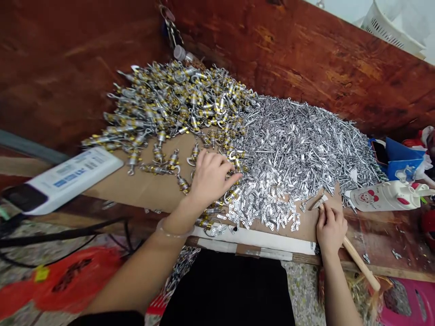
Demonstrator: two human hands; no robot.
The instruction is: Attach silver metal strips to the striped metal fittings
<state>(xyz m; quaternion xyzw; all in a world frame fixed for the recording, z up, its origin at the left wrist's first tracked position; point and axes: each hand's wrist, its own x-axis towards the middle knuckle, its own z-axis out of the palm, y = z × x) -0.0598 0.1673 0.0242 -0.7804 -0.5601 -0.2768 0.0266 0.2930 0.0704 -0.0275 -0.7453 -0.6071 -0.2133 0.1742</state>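
My right hand (331, 228) clasps a hammer (362, 265) near its head, over brown cardboard (307, 228). My left hand (210, 176) (thumb spread from the fingers) is over silver-and-yellow fittings (183, 184); whether it grips one, I cannot tell

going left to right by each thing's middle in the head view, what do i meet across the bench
White labelled package → heap of yellow-and-silver metal parts → left hand → heap of small silver metal pieces → right hand on a hammer → white bottle.
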